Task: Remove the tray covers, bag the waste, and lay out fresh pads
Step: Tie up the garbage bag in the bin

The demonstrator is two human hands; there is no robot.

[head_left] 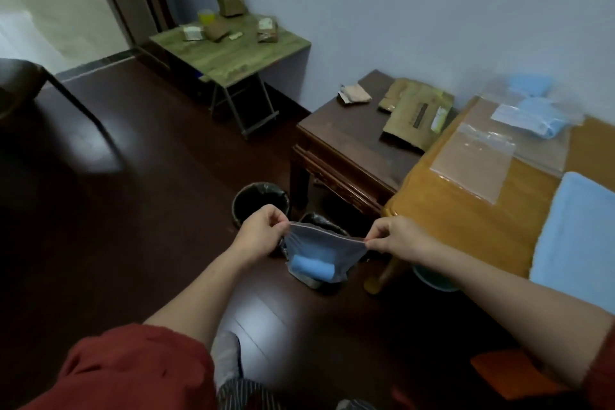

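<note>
The dark wooden floor [139, 196] runs beside the yellow counter [466, 210], which carries a flat blue pad [579, 236] and an empty clear bag [472, 160]. Near the counter's corner, a far bin [258, 198] and a near bin [319, 221], both lined in black, stand close together. In front of the near bin a clear zip bag [319, 243] with a rolled blue pad [311, 268] in its bottom hangs between the left hand [258, 233] and the right hand [399, 236], whose fingers [278, 221] pinch its top corners, stretching the mouth taut.

Pale blue pad [575, 240] on ochre table [479, 220]; red sleeve [133, 369]; blue roll [311, 267].
</note>
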